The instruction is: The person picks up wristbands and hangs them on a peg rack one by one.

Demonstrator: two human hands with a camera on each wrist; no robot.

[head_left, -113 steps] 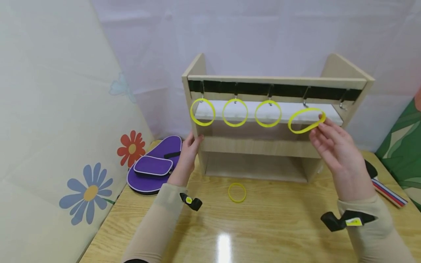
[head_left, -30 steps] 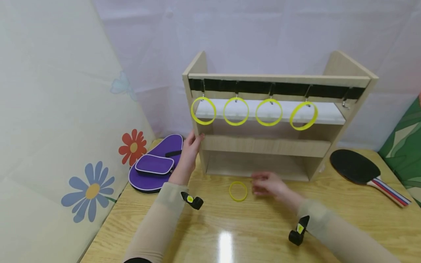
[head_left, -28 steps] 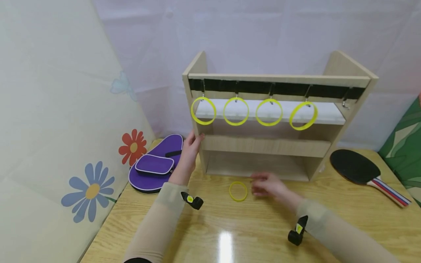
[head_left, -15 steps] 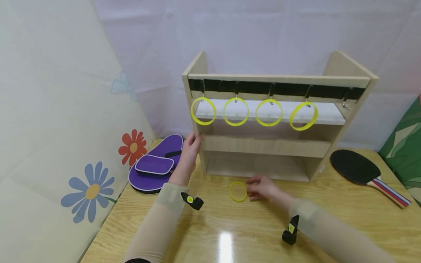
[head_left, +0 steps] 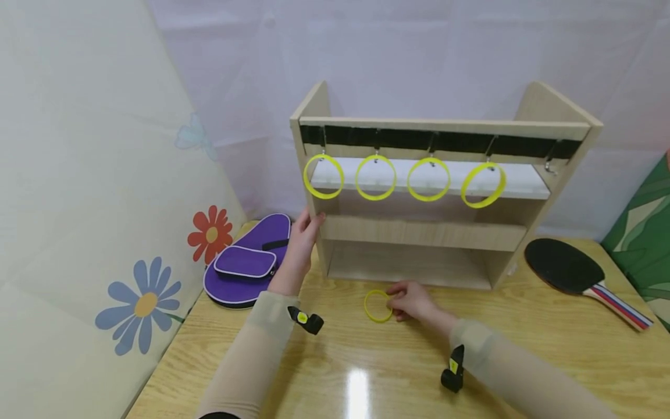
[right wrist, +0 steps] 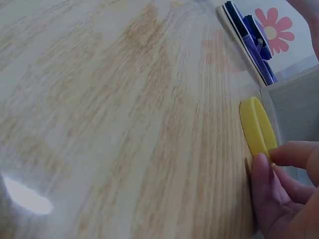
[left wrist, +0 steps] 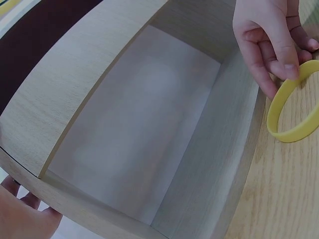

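Note:
A yellow silicone wristband [head_left: 378,306] lies on the wooden table in front of a small wooden shelf unit [head_left: 424,233]. My right hand [head_left: 413,301] pinches its right edge between thumb and fingertips; the right wrist view shows the wristband [right wrist: 256,124] at the thumb and forefinger. With my left hand [head_left: 300,250] I grip the shelf unit's left side panel. Several matching wristbands hang from hooks along a black strip [head_left: 408,138], among them a slightly turned one [head_left: 466,195] on the fourth hook. The rightmost hook [head_left: 549,166] carries nothing.
Left of the shelf unit lies a purple table tennis bat case [head_left: 246,262]. A black table tennis bat [head_left: 565,266] with a striped handle lies at the right. Fabric backdrops with printed flowers stand behind and to the left.
My right hand has left the fourth wristband hanging on its hook, come down to the table, and moved left onto the lying wristband. My left hand has stayed on the side panel.

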